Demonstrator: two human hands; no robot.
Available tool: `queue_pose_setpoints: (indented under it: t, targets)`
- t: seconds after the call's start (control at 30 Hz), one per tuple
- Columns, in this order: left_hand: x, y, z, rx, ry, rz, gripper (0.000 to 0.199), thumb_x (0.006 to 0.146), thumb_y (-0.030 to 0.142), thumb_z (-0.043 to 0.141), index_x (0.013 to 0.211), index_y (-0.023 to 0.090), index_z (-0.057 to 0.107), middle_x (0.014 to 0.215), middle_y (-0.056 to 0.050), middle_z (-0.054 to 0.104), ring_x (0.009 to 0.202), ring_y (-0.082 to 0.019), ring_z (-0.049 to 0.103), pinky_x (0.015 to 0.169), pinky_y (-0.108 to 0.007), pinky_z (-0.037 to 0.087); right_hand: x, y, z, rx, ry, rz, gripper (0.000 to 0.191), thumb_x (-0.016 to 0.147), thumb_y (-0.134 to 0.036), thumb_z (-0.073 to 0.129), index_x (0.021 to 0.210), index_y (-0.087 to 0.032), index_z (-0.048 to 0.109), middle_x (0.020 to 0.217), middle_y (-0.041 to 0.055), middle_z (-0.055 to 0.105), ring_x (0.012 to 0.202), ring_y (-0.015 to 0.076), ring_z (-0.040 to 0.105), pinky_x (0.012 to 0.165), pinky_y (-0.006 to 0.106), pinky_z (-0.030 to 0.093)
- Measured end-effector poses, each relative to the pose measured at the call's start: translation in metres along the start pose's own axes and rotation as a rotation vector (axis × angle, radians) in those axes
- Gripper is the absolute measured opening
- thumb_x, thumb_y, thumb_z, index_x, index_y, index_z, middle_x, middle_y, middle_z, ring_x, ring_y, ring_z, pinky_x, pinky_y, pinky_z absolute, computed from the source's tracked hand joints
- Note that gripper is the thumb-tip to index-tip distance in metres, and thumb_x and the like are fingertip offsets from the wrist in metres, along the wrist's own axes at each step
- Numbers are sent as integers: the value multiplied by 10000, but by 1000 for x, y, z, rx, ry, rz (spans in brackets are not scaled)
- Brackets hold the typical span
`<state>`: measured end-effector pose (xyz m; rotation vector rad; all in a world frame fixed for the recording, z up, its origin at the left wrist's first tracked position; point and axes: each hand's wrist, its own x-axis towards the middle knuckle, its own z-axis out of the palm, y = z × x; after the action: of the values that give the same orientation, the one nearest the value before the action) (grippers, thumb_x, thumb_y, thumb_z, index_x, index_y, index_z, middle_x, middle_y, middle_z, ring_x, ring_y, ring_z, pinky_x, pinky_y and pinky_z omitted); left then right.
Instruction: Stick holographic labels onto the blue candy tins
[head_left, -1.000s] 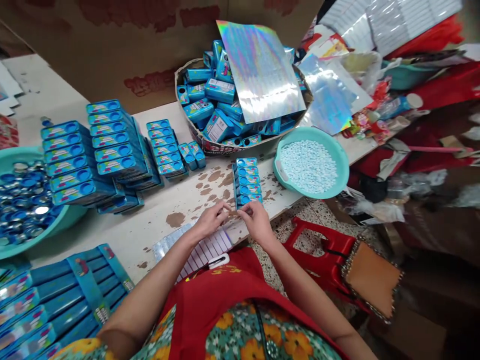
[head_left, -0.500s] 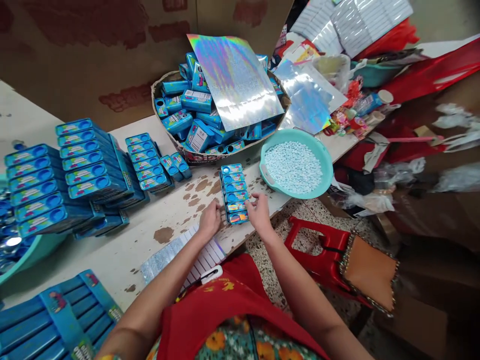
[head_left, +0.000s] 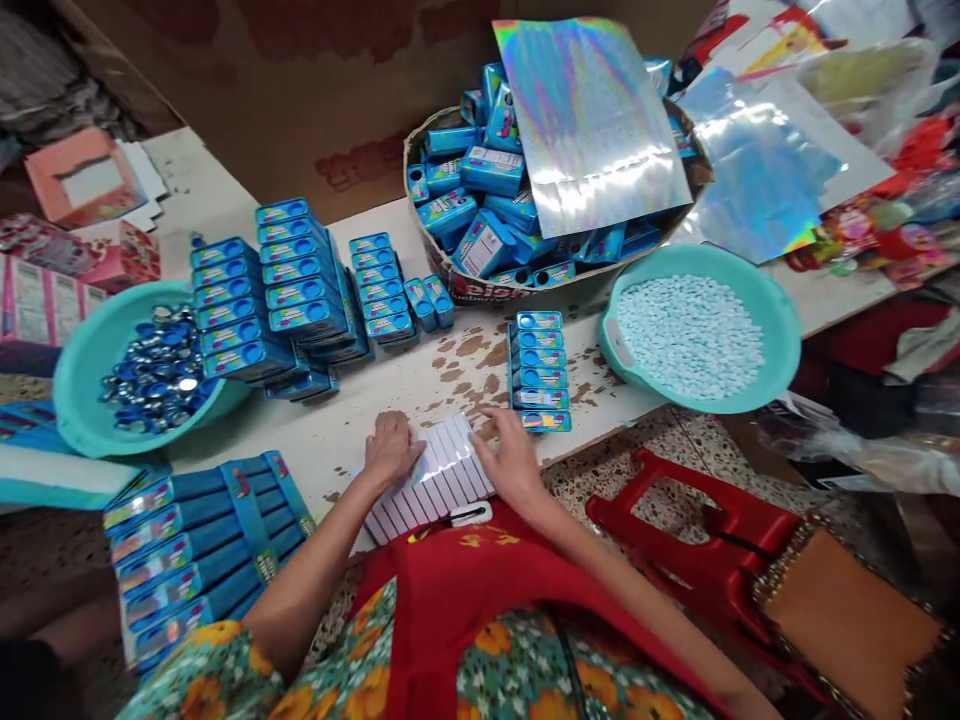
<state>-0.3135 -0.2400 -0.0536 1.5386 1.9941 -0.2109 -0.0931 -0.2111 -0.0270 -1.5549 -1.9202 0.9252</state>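
Observation:
A white sheet of stickers in narrow strips [head_left: 442, 470] lies at the table's front edge, against the red apron. Resting on its left part is my left hand [head_left: 390, 450], palm down, fingers stretched out and thumb apart. My right hand [head_left: 516, 462] is at the sheet's right edge, thumb and forefinger closed on the corner there. Just beyond it stands a row of small blue tins [head_left: 541, 358] with round lids or recesses on their top ends. The nearest tin has a shiny orange patch on its end.
Farther back is a cut-down cardboard box [head_left: 495, 292] of blue tins, partly under a holographic sheet [head_left: 592, 130]. A turquoise basin [head_left: 784, 345] of pale pellets stands right, another basin [head_left: 79, 400] left. Stacked blue tins [head_left: 300, 265] stand left; a red stool [head_left: 675, 540] is below right.
Both hands have left the row of tins and moved to the sticker sheet at the table's front. The view has swung left, showing more of the left basin.

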Motion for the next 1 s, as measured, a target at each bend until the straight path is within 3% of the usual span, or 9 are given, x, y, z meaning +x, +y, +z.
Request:
queue_pose_setpoints:
  t: [0.1, 0.17, 0.27, 0.37, 0.47, 0.57, 0.67, 0.87, 1.0]
  targets:
    - [-8, -13, 5, -169, -135, 18, 291, 787, 434, 480, 848, 167, 579, 965, -107, 613, 943, -253, 536, 746, -330, 399, -5, 9, 48, 86, -100, 199, 480, 693, -250, 633, 1143, -177, 485, 1006, 97, 577, 928, 242, 553, 820, 407, 465]
    - [-12, -19, 6, -304, -192, 45, 268, 771, 407, 502, 881, 175, 577, 850, -59, 631, 801, -203, 563, 674, -281, 388, -5, 20, 66, 198, -137, 233, 469, 697, -215, 609, 1148, -195, 483, 916, 54, 595, 826, 208, 572, 755, 372, 485]
    - [-20, -31, 3, -396, -122, 59, 232, 744, 342, 532, 915, 198, 593, 827, -23, 642, 755, -174, 562, 634, -248, 360, -2, 25, 68, 284, -150, 176, 428, 747, -200, 556, 1168, -213, 485, 899, 40, 608, 816, 189, 573, 748, 346, 481]
    - [-26, -40, -1, -410, -54, 49, 180, 772, 322, 484, 817, 205, 613, 758, -9, 637, 706, -162, 547, 602, -242, 328, 2, 12, 58, 120, -107, 144, 432, 777, -219, 550, 1204, -191, 493, 1041, 98, 582, 941, 227, 545, 819, 388, 452]
    - [-29, -42, -2, -414, -25, 74, 227, 802, 315, 421, 715, 194, 593, 666, -6, 596, 643, -155, 513, 582, -245, 306, 7, -13, 56, -158, -106, -60, 448, 816, -249, 554, 1258, -221, 488, 1239, 138, 481, 1115, 282, 439, 924, 447, 372]
    - [-27, -41, -1, -404, -2, 86, 253, 811, 310, 389, 694, 187, 576, 660, -16, 585, 647, -162, 505, 593, -254, 307, 9, -36, 66, -314, -311, -363, 397, 849, -271, 539, 1244, -266, 510, 1267, 110, 492, 1136, 297, 410, 926, 454, 354]
    - [-24, -40, 1, -392, -7, 51, 262, 810, 314, 384, 698, 185, 583, 699, -35, 611, 691, -178, 527, 617, -265, 323, 4, -44, 77, -389, -506, -557, 358, 873, -193, 484, 1228, -232, 514, 1232, 108, 541, 1123, 278, 434, 920, 447, 361]
    - [-20, -39, 5, -418, 13, -1, 267, 809, 306, 393, 733, 184, 618, 750, -50, 650, 734, -190, 559, 635, -274, 355, -3, -32, 79, -412, -567, -678, 321, 873, -121, 471, 1187, -155, 528, 1283, 131, 512, 1185, 260, 422, 915, 415, 376]
    - [-18, -39, 8, -393, -4, -47, 255, 812, 292, 412, 771, 192, 643, 771, -45, 659, 767, -197, 576, 667, -278, 380, 4, -35, 71, -384, -625, -634, 158, 872, -144, 494, 986, -173, 600, 969, 104, 636, 956, 223, 543, 805, 359, 410]
